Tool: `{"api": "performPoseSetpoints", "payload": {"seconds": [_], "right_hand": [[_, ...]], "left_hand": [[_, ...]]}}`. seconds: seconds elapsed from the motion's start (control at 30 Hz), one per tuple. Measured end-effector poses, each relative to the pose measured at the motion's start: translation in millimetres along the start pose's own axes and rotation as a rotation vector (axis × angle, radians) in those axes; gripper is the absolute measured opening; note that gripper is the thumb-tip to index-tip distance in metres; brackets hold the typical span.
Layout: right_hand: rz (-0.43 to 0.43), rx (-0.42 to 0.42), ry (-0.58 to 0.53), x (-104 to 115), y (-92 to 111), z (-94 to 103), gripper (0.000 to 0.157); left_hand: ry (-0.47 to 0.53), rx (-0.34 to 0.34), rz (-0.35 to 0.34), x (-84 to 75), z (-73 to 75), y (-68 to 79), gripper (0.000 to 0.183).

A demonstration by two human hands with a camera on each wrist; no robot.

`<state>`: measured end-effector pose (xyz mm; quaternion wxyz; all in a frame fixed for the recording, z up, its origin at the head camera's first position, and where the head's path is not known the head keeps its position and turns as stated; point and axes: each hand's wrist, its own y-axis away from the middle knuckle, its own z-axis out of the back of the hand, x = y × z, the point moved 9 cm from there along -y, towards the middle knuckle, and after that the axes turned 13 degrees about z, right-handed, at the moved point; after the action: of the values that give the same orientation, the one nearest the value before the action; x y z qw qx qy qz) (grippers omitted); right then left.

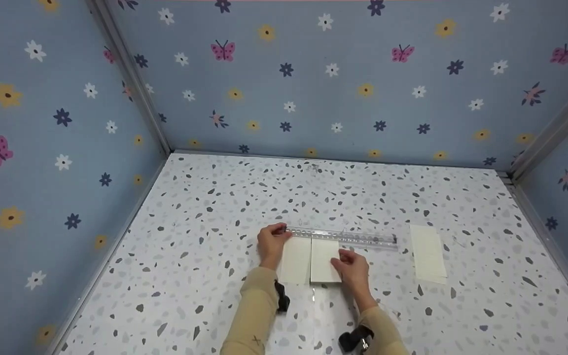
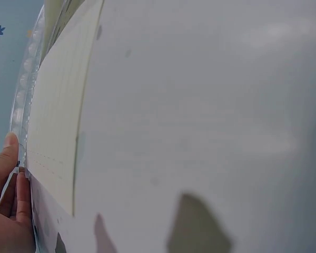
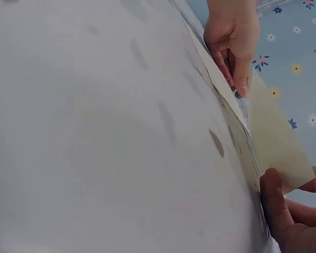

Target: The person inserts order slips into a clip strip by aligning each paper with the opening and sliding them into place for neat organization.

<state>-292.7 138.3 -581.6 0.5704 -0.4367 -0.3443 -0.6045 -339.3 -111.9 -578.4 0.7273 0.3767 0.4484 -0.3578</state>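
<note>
My left hand (image 1: 272, 242) pinches the left end of a clear plastic ruler (image 1: 363, 239), which lies across the top of two cream paper pieces in the head view. The left cream paper (image 1: 295, 261) lies flat. In the left wrist view faint lines cross this paper (image 2: 63, 105), beside the ruler (image 2: 23, 84). My right hand (image 1: 354, 271) pinches the right edge of the other cream paper (image 1: 324, 261). Seen from the right wrist, this sheet (image 3: 276, 139) stands tilted up from the table, between the thumb and fingers of my right hand (image 3: 297, 213).
A few cream paper strips (image 1: 428, 254) lie overlapped to the right of the ruler. The speckled white table (image 1: 205, 212) meets blue flowered walls (image 1: 308, 84) at the back and sides. Dark wrist devices (image 1: 282, 297) sit on both sleeves.
</note>
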Motion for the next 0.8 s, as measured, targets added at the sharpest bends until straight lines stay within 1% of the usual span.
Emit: {"api": "performPoseSetpoints", "payload": {"seconds": [0.17, 0.27, 0.33, 0.4, 0.43, 0.53, 0.6, 0.67, 0.8], "right_hand": [[0.044, -0.002, 0.057, 6.8, 0.1, 3.0, 0.034], [0.039, 0.012, 0.11, 7.4, -0.6, 4.8, 0.032], [0.018, 0.024, 0.129, 6.5, -0.9, 6.5, 0.032], [-0.007, 0.034, 0.127, 4.8, -0.4, 8.9, 0.032], [-0.004, 0.037, 0.119, 4.9, -0.5, 10.3, 0.031], [0.019, 0.028, 0.086, 6.2, -0.8, 16.6, 0.031], [0.053, 0.017, 0.075, 8.2, -1.7, 21.5, 0.03], [0.077, 0.011, 0.092, 9.6, -3.3, 27.2, 0.03], [0.074, 0.002, 0.113, 7.8, -7.9, 40.9, 0.03]], "left_hand": [[-0.009, -0.003, 0.001, 0.4, -0.3, -0.7, 0.024], [-0.01, -0.002, -0.002, 0.1, -0.4, -0.9, 0.024], [-0.003, 0.002, 0.0, 0.1, -0.5, -1.1, 0.025], [0.0, 0.002, 0.0, 0.0, -0.4, -0.9, 0.024], [0.006, 0.003, -0.004, -0.5, -0.3, -0.8, 0.024], [0.022, 0.002, -0.021, -2.0, 0.0, -0.3, 0.024], [0.035, 0.003, -0.033, -2.8, -0.2, -0.2, 0.024], [0.044, 0.006, -0.041, -3.3, -0.5, -0.3, 0.024], [0.046, 0.008, -0.043, -3.5, -1.3, -0.4, 0.024]]}}
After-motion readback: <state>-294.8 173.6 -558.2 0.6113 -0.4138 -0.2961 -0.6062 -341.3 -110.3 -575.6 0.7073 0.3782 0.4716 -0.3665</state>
